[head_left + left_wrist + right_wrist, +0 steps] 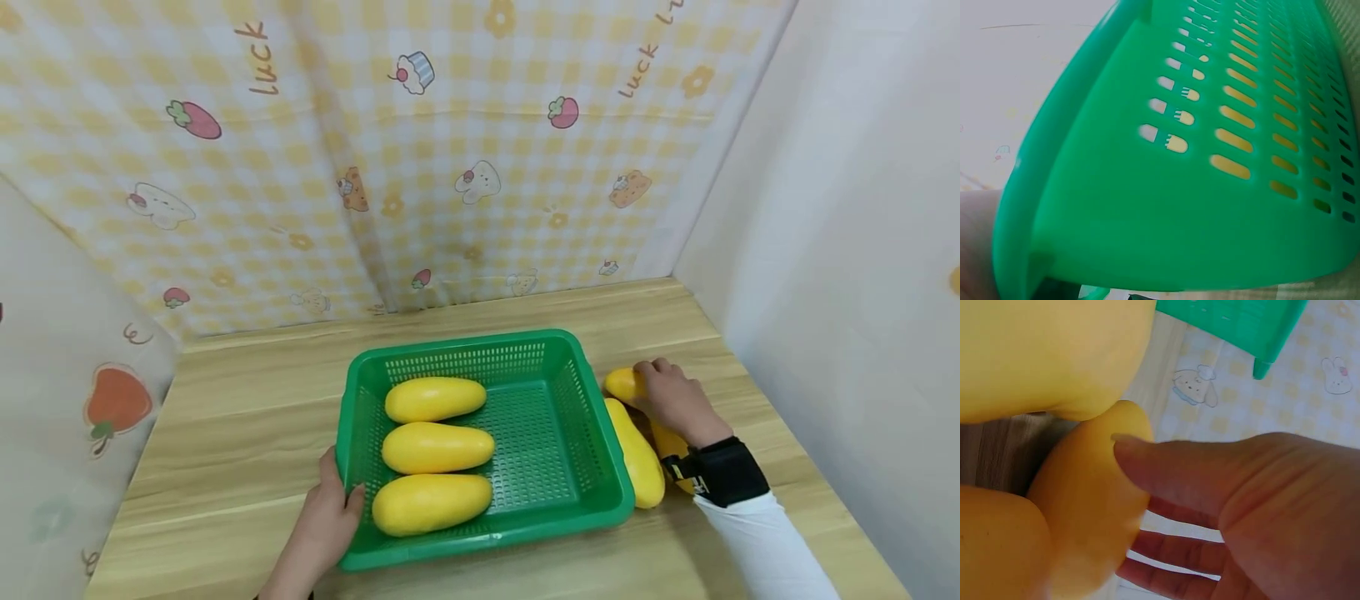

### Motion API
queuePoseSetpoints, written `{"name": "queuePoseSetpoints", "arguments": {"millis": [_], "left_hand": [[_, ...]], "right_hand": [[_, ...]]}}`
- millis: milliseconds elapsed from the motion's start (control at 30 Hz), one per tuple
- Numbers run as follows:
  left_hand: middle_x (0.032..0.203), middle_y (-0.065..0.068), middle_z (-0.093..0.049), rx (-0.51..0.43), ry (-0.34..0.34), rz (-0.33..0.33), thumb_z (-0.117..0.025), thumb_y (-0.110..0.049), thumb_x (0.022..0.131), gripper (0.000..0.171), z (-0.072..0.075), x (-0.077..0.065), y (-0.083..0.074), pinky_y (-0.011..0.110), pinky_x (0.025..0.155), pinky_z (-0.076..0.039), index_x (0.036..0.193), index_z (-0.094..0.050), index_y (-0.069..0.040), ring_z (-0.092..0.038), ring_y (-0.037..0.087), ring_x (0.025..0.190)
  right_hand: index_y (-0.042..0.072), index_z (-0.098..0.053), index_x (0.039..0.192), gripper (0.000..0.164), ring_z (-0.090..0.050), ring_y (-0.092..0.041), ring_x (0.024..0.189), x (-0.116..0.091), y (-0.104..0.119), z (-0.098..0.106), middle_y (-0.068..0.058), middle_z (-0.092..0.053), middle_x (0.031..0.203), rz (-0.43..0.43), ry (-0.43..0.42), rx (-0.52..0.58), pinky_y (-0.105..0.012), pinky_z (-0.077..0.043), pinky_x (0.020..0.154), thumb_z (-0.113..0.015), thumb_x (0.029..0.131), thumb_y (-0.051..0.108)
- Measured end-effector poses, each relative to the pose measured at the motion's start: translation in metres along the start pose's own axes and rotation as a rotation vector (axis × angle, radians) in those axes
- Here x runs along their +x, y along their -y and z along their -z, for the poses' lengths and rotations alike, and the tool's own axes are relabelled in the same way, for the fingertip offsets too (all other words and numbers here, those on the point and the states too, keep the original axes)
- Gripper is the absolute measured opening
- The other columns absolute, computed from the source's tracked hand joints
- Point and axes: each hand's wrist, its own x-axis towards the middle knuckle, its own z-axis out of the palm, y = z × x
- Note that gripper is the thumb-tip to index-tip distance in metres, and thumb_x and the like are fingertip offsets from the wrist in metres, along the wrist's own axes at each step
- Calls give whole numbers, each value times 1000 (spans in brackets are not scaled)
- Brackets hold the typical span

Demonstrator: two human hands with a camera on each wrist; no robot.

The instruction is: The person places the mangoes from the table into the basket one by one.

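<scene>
My left hand point(324, 517) grips the left rim of a green plastic basket point(540, 531), thumb over the edge. Inside, three long yellow melons point(427, 447) lie one behind another on the left half. To the basket's right, my right hand point(678, 404) holds another yellow melon point(621, 385) by its end. The right wrist view shows the thumb point(1166, 465) on the near side of this melon point(1091, 506) and several fingers round its far side. Close by lie a second melon point(636, 458), against the basket, and a third point(667, 439), partly under the right forearm.
A wood-grain table point(247, 417) carries everything. Behind it hangs a yellow checked cloth point(450, 242) with printed cartoons. Pale walls point(840, 250) close off both sides. The basket's slotted side point(1235, 137) fills the left wrist view.
</scene>
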Motion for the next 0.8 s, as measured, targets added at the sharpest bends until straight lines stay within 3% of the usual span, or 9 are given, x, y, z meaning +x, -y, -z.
{"name": "queuePoseSetpoints", "arguments": {"millis": [200,367,533,667,800], "left_hand": [[103,34,-57,-1,9,9,-48,1,96,60,0,-1,-2,39,59,-52,140,-8,12,-63,30,82],[98,31,-59,11,11,2,-47,0,96,60,3,3,-3,36,58,-51,139,-8,11,-63,27,77],[97,32,-59,32,22,-32,-48,2,95,61,1,6,-3,38,59,-51,138,-6,14,-64,29,79],[98,33,-58,26,38,-14,-49,3,94,63,-2,2,0,40,61,-52,137,-4,15,-63,32,82],[98,33,-58,36,9,-15,-49,3,94,63,-1,1,1,41,62,-51,137,-5,14,-63,32,80]], "right_hand": [[-7,-48,128,54,-50,-46,101,9,-5,-9,-30,-50,116,-14,41,-10,-60,-44,73,-67,89,25],[-7,-47,128,55,-50,-45,99,17,-7,-10,-30,-50,116,-28,25,7,-60,-44,72,-69,87,23],[-7,-47,129,57,-50,-46,100,12,-11,-9,-31,-50,118,-46,44,15,-60,-44,73,-70,86,22],[-7,-48,129,58,-49,-48,103,6,-10,-11,-31,-50,120,-33,70,6,-61,-44,73,-73,83,19],[-4,-49,128,56,-49,-48,103,7,-7,-11,-30,-51,119,1,26,-7,-61,-43,75,-74,82,15]]}}
